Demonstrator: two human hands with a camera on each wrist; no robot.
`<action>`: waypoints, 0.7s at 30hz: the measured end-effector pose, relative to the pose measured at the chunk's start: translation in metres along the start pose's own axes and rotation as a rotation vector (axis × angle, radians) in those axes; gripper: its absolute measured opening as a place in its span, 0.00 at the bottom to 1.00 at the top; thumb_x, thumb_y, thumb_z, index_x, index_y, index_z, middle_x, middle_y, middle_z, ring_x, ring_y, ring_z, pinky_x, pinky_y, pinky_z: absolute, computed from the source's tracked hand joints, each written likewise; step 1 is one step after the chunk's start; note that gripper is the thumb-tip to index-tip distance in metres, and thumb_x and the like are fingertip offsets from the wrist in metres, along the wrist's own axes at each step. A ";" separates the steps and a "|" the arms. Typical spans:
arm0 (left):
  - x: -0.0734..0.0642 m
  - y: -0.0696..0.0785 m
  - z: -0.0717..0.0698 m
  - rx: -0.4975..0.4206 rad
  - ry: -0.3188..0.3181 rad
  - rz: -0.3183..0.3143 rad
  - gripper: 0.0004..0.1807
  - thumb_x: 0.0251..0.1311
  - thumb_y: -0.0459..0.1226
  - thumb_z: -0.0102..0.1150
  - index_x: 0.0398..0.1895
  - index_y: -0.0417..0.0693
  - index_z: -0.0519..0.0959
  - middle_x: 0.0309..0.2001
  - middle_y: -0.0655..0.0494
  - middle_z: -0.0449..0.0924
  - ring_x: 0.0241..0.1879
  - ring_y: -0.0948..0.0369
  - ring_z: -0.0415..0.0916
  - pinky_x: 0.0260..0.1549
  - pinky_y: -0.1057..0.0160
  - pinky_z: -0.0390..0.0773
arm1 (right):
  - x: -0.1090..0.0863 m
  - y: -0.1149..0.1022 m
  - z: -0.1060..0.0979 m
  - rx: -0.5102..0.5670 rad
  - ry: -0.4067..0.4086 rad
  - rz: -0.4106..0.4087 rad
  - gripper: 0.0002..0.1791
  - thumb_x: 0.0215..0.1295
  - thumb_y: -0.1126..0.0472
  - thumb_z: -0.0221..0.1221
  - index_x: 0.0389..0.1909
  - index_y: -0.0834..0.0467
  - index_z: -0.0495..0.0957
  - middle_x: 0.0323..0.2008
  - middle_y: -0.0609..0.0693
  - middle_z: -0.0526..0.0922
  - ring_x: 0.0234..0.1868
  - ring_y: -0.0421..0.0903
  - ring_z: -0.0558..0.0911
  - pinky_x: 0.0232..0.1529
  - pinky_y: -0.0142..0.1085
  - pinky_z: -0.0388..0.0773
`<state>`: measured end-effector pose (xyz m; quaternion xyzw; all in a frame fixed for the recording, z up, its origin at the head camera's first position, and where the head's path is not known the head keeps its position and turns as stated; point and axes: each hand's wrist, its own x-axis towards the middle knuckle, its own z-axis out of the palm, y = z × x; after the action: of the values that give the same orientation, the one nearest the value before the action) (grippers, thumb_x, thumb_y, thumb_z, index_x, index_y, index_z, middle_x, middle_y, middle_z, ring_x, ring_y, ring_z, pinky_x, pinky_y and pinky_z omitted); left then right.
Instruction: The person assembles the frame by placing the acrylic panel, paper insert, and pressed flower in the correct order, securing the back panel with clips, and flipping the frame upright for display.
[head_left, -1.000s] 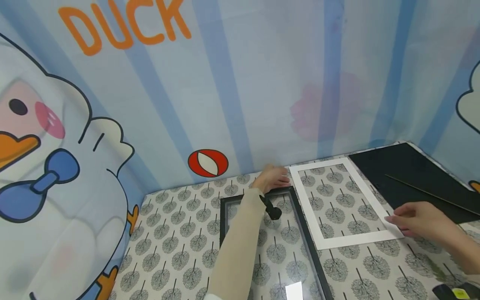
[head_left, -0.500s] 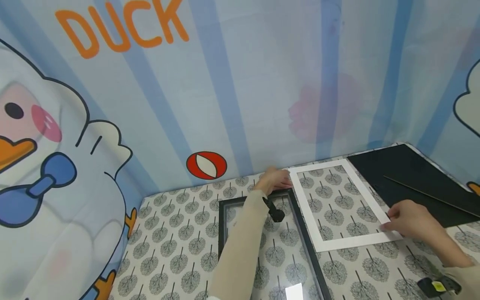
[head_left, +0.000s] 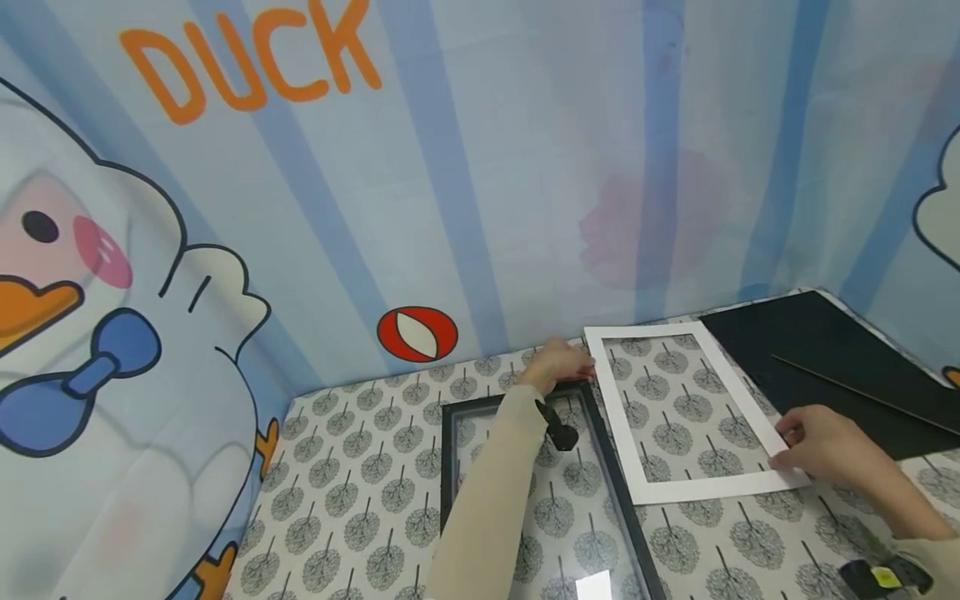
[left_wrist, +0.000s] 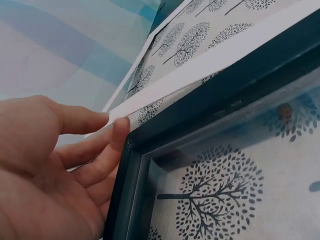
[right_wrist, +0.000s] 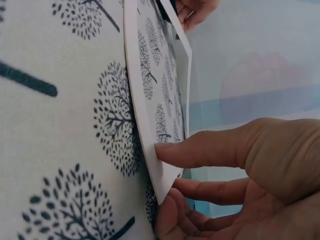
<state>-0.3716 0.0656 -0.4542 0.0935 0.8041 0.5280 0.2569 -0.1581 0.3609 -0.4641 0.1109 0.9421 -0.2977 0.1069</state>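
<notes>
A white picture mat, a thin rectangular border with an open middle, lies right of a black picture frame with a clear pane. My left hand pinches the mat's far left corner between thumb and fingers, right beside the frame's corner. In the left wrist view, the left thumb meets the end of the mat. My right hand grips the near right corner. The right wrist view shows the right thumb on top of the mat, fingers curled underneath.
A black board lies at the right rear, with a thin brown strip-like line across it. A tree-patterned cloth covers the table. The printed duck curtain rises directly behind the table's back edge.
My right hand has shifted its hold at the mat's near right corner, its wrist swinging inward. The mat's far left corner has risen slightly with my left hand. The black frame stays put.
</notes>
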 end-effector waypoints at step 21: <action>-0.005 0.016 -0.006 -0.183 0.047 0.118 0.17 0.74 0.32 0.60 0.60 0.28 0.80 0.47 0.40 0.86 0.43 0.51 0.88 0.50 0.56 0.90 | 0.010 0.008 -0.026 0.148 0.048 -0.096 0.40 0.68 0.59 0.69 0.67 0.82 0.63 0.47 0.70 0.81 0.41 0.53 0.83 0.37 0.44 0.85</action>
<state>-0.3726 0.0655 -0.4362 0.1045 0.7513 0.6156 0.2136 -0.1689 0.3844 -0.4506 0.0800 0.9241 -0.3685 0.0615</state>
